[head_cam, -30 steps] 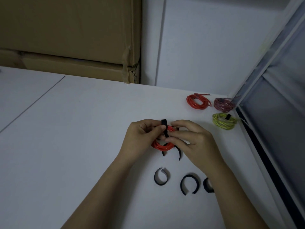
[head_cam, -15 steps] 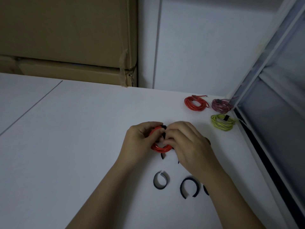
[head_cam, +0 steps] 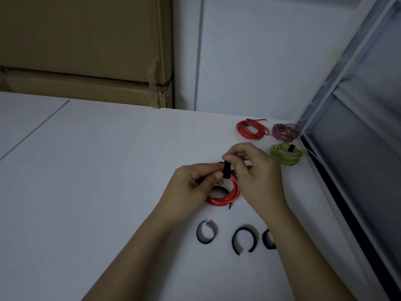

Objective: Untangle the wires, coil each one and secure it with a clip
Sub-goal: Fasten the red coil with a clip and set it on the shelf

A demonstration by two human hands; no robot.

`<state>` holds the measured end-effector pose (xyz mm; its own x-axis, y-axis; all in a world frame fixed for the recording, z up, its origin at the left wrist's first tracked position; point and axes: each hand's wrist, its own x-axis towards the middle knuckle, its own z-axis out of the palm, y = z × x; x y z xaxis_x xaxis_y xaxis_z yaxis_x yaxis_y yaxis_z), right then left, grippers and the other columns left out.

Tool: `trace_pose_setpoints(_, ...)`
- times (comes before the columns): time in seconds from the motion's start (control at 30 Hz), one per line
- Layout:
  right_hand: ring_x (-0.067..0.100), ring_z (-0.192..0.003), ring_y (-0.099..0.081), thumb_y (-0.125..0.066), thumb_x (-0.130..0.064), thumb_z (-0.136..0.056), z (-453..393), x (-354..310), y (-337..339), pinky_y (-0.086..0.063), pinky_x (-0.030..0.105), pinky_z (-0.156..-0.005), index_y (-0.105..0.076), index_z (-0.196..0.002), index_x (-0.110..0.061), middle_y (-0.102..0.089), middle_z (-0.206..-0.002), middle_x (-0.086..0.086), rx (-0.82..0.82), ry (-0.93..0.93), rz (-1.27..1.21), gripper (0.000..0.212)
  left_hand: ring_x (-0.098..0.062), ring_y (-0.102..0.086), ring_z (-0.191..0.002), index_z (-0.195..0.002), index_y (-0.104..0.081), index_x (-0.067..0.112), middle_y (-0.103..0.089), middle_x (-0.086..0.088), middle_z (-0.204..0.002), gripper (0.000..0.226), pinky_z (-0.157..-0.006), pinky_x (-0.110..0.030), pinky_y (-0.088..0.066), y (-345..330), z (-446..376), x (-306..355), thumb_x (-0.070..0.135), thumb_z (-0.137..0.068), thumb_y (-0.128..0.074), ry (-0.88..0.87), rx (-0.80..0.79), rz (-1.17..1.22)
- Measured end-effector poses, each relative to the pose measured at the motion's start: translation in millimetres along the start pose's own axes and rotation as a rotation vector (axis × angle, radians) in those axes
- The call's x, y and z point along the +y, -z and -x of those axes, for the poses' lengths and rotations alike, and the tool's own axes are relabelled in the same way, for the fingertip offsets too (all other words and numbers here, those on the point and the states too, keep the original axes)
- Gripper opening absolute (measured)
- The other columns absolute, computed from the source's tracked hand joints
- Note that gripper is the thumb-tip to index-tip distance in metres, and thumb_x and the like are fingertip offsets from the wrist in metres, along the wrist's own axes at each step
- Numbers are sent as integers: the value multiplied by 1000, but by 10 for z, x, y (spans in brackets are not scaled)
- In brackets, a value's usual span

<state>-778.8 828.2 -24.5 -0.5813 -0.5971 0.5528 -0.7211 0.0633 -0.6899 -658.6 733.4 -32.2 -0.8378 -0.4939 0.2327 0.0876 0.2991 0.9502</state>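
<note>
At frame centre, a red wire coil [head_cam: 225, 195] is being gripped by the left hand [head_cam: 191, 190] while a black strap [head_cam: 226, 169] is being pinched around it by the right hand [head_cam: 256, 170].

A white desk [head_cam: 97, 170] fills the lower view, a thin dark seam crossing its left corner. Behind it stand stacked brown cardboard boxes [head_cam: 86, 51], taped along one edge, beside a pale wall [head_cam: 271, 57]. A grey metal-framed panel [head_cam: 358, 137] slants down the right. The light is dim.
</note>
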Motion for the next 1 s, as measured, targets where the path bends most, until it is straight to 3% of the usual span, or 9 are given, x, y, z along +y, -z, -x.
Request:
trace_pose_setpoints(0.13, 1, -74, -65, -70, -9, -84, -20, -38, 4, -50, 13, -68, -63, -72, -35, -68, -72, -14, -34, -156, -111, 30, -6, -68, -86, -100, -70, 26, -73, 9, -91, 23, -78, -17, -51, -4, -22, -47, 6, -92, -60, 27, 28, 7)
trace_pose_setpoints(0.27, 0, -75, -65, -71, -9, -83, -47, -55, 28, -49, 11, -71, -65, -71, -36, -69, -76, -20, -79, -217, -159, 30, -8, -68, -87, -99, -63, 27, -71, 9, -91, 26, -78, -23, -52, -8, -19, -58, 3, -92, -59, 13, 29, 6)
trace_pose_setpoints(0.37, 2, -76, -66, -71, -9, -83, -41, -60, 47, -51, 14, -73, -68, -72, -34, -71, -76, -17, -94, -252, -207, 28, -15, -70, -91, -105, -48, 25, -74, 4, -92, 29, -83, -30, -55, 39, -21, -30, 2, -92, -58, 5, -7, 117)
trace_pose_setpoints(0.53, 8, -77, -69, -69, -8, -84, -30, -74, 73, -55, 22, -74, -69, -73, -31, -73, -78, -9, -106, -291, -256, 26, -18, -70, -95, -111, -54, 20, -74, -2, -96, 29, -84, -26, -52, 78, -3, 12, 0, -91, -58, -15, -91, 191)
trace_pose_setpoints(0.8, 6, -76, -68, -70, -7, -83, 8, -55, 49, -52, 15, -67, -69, -83, -27, -72, -77, -4, -96, -307, -313, 20, 3, -64, -96, -103, -61, 30, -66, 28, -99, 31, -82, -11, -47, 21, -9, -52, 2, -89, -63, -198, 57, -124)
trace_pose_setpoints(0.9, 3, -79, -65, -70, -10, -83, 19, -35, 36, -50, 14, -69, -68, -78, -33, -70, -81, -10, -67, -242, -195, 23, 11, -59, -91, -105, -66, 20, -63, 27, -96, 22, -80, -5, -41, -3, -25, -107, 4, -91, -60, -312, 104, -267)
trace_pose_setpoints(1.0, 0, -77, -66, -63, -5, -88, 47, -47, 0, -48, 11, -70, -67, -78, -35, -71, -78, -17, -105, -248, -195, 32, 7, -53, -95, -111, -64, 18, -55, 20, -102, 20, -84, -8, -39, -5, -44, -152, 14, -94, -52, -407, 142, -384)
